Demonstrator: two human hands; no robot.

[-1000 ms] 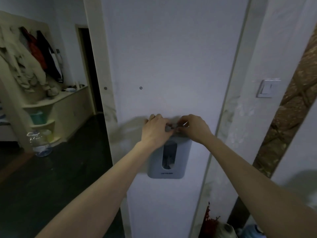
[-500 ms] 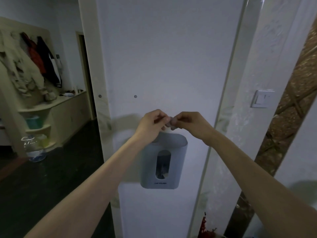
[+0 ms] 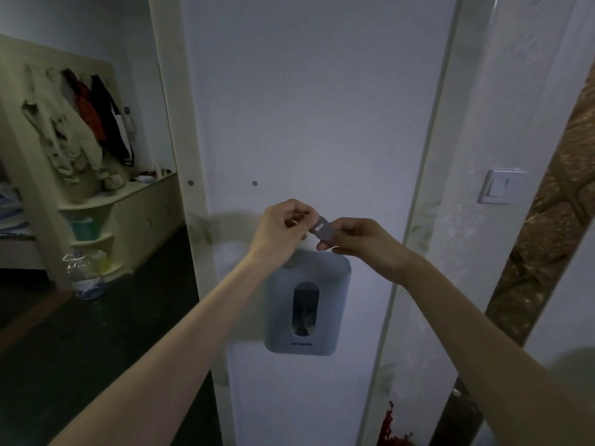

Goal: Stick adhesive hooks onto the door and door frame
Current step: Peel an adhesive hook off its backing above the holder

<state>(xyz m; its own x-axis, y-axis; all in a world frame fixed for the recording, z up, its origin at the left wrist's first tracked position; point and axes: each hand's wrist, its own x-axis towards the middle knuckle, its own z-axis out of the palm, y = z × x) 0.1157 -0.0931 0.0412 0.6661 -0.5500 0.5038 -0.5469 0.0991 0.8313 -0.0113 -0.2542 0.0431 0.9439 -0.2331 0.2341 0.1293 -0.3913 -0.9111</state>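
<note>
The right hand [image 3: 363, 241] is pinching a small grey adhesive hook [image 3: 323, 231] at its fingertips, long axis tilting up-left toward the left hand [image 3: 283, 228], whose fingers are closing on its near edge, both just before the door [image 3: 315, 107].

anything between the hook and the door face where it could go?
Nothing visible. Both hands hold the hook just off the door, bare above them. Directly below, the grey holder already occupies the surface.
</note>
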